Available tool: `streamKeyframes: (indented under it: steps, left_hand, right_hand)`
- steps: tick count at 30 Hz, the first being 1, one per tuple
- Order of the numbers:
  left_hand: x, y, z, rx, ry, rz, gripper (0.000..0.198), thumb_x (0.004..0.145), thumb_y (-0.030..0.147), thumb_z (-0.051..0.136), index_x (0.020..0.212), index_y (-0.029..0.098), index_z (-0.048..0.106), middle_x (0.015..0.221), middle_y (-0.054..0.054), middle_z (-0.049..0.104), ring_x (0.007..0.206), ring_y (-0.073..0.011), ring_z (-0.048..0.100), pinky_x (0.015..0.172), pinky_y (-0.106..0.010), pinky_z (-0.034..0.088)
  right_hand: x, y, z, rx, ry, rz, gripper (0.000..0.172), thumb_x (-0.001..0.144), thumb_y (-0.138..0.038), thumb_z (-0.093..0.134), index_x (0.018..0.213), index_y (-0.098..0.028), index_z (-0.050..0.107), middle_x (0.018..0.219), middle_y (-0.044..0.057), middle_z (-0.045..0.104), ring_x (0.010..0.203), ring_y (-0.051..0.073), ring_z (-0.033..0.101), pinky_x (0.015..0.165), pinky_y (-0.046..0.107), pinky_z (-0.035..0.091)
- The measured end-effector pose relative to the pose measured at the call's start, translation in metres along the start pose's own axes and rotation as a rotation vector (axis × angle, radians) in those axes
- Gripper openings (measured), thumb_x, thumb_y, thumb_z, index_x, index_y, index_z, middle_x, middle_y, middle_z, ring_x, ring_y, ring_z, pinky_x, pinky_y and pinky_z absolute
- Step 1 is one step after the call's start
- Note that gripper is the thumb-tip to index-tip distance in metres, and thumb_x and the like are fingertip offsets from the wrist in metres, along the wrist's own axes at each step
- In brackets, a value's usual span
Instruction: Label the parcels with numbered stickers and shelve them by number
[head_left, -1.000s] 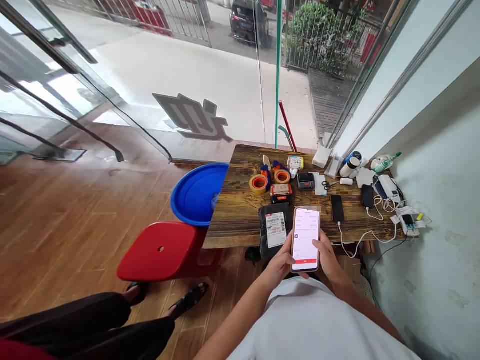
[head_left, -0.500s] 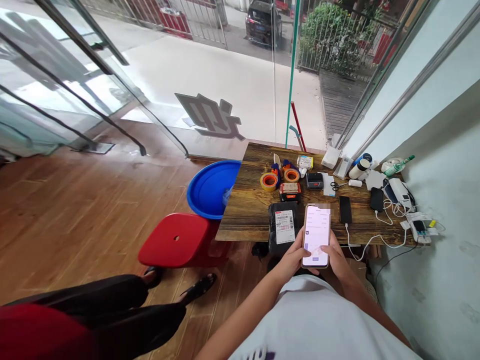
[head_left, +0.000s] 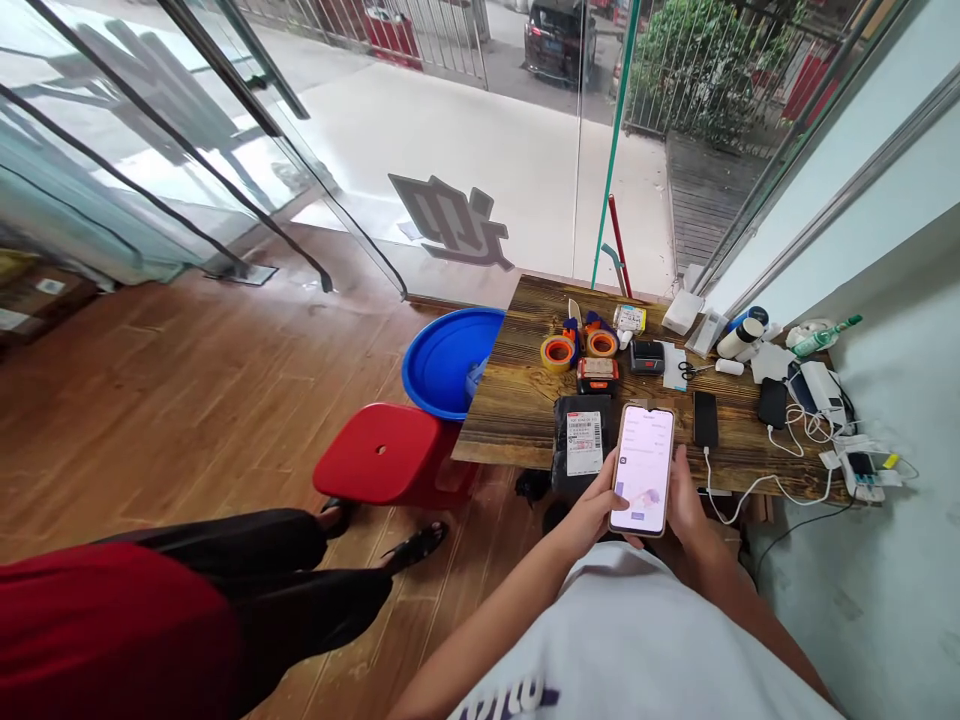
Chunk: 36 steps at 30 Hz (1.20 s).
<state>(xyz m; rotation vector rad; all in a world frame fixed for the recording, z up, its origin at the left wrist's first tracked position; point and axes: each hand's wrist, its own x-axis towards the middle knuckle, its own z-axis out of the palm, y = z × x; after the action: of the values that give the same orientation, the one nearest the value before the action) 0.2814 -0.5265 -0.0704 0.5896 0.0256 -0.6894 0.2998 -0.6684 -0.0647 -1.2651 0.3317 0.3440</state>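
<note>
at table (head_left: 517, 400) edge | phone (head_left: 641, 468): lit pale screen | left hand (head_left: 592, 505), right hand (head_left: 686, 500) fingers clamp it

readable text: none | parcel label (head_left: 584, 443): too small | phone (head_left: 643, 482): illegible

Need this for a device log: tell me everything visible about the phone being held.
The rectangular smartphone, copper-toned at its rim, is lit, showing a pink-white page with unreadable text. It stands upright, tilted toward the wearer, over the near edge of the wooden table. The left hand grips its left side, the right hand its right side.
</note>
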Motion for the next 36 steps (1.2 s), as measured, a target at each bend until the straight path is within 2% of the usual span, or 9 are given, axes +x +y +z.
streamKeyframes:
  steps: [3, 5, 8, 13, 16, 22, 26, 31, 36]
  left_hand:
    - [-0.006, 0.008, 0.009, 0.048, 0.001, 0.010, 0.105, 0.066, 0.010, 0.054, 0.156, 0.044, 0.013, 0.138, -0.007, 0.055, 0.090, -0.0247, 0.067, 0.052, -0.030, 0.061]
    - [-0.009, 0.012, 0.015, 0.068, 0.000, 0.006, 0.102, 0.067, 0.010, 0.053, 0.156, 0.043, 0.016, 0.138, -0.006, 0.054, 0.093, -0.0255, 0.066, 0.053, -0.030, 0.061]
    - [-0.009, 0.015, 0.019, 0.070, -0.004, -0.003, 0.102, 0.067, 0.010, 0.052, 0.157, 0.040, 0.014, 0.142, -0.008, 0.052, 0.102, -0.0297, 0.064, 0.055, -0.032, 0.062]
    - [-0.005, 0.013, 0.017, 0.052, -0.007, -0.020, 0.103, 0.067, 0.012, 0.052, 0.158, 0.039, 0.012, 0.142, -0.010, 0.051, 0.102, -0.0317, 0.064, 0.053, -0.033, 0.062]
    - [-0.003, 0.012, 0.015, 0.029, -0.001, -0.023, 0.104, 0.065, 0.013, 0.052, 0.157, 0.041, 0.012, 0.144, -0.009, 0.049, 0.098, -0.0300, 0.065, 0.050, -0.033, 0.061]
    - [-0.005, 0.017, 0.020, 0.038, -0.017, -0.011, 0.097, 0.068, 0.011, 0.051, 0.156, 0.039, 0.021, 0.143, -0.007, 0.051, 0.093, -0.0258, 0.066, 0.053, -0.031, 0.061]
    - [-0.006, 0.019, 0.025, 0.060, 0.006, -0.003, 0.099, 0.068, 0.011, 0.051, 0.157, 0.040, 0.017, 0.145, -0.008, 0.049, 0.095, -0.0279, 0.067, 0.051, -0.031, 0.061]
    - [-0.006, 0.020, 0.028, 0.086, 0.011, -0.013, 0.099, 0.066, 0.010, 0.052, 0.155, 0.040, 0.022, 0.145, -0.008, 0.049, 0.094, -0.0276, 0.068, 0.051, -0.031, 0.062]
    - [-0.007, 0.023, 0.034, 0.113, 0.053, -0.040, 0.102, 0.062, 0.011, 0.052, 0.156, 0.036, 0.021, 0.144, -0.009, 0.049, 0.099, -0.0298, 0.066, 0.050, -0.030, 0.061]
  right_hand:
    - [-0.017, -0.011, -0.008, 0.083, -0.050, 0.021, 0.079, 0.074, -0.089, 0.044, 0.111, -0.025, 0.069, 0.098, 0.010, 0.076, 0.090, 0.030, 0.070, 0.075, 0.044, 0.055]
    - [-0.026, -0.012, -0.010, 0.078, -0.060, -0.029, 0.071, 0.076, -0.084, 0.050, 0.118, -0.028, 0.066, 0.109, 0.010, 0.074, 0.096, 0.030, 0.069, 0.079, 0.045, 0.055]
    - [-0.030, -0.004, -0.010, 0.071, 0.011, -0.084, 0.058, 0.080, -0.069, 0.061, 0.124, -0.031, 0.062, 0.119, 0.007, 0.071, 0.098, 0.027, 0.068, 0.080, 0.041, 0.056]
    - [-0.028, 0.003, -0.010, 0.131, 0.018, -0.082, 0.055, 0.080, -0.060, 0.066, 0.125, -0.029, 0.059, 0.115, 0.005, 0.072, 0.093, 0.024, 0.069, 0.076, 0.036, 0.057]
    - [-0.030, -0.003, -0.011, 0.116, -0.013, -0.079, 0.056, 0.079, -0.053, 0.068, 0.127, -0.028, 0.056, 0.118, 0.006, 0.071, 0.098, 0.026, 0.069, 0.080, 0.038, 0.057]
    - [-0.035, -0.020, -0.008, 0.065, -0.091, -0.070, 0.062, 0.070, -0.031, 0.069, 0.130, -0.028, 0.052, 0.121, 0.005, 0.070, 0.104, 0.027, 0.067, 0.085, 0.040, 0.057]
    - [-0.036, -0.024, -0.007, 0.042, -0.117, -0.086, 0.064, 0.067, -0.027, 0.065, 0.129, -0.028, 0.050, 0.122, 0.004, 0.070, 0.105, 0.026, 0.067, 0.085, 0.040, 0.056]
    - [-0.037, -0.025, -0.013, -0.046, -0.166, -0.102, 0.067, 0.068, -0.024, 0.064, 0.133, -0.029, 0.047, 0.125, 0.003, 0.068, 0.108, 0.024, 0.064, 0.086, 0.037, 0.055]
    - [-0.040, -0.027, -0.011, -0.080, -0.138, -0.145, 0.073, 0.060, -0.014, 0.061, 0.130, -0.030, 0.048, 0.124, 0.001, 0.068, 0.103, 0.021, 0.064, 0.083, 0.033, 0.055]
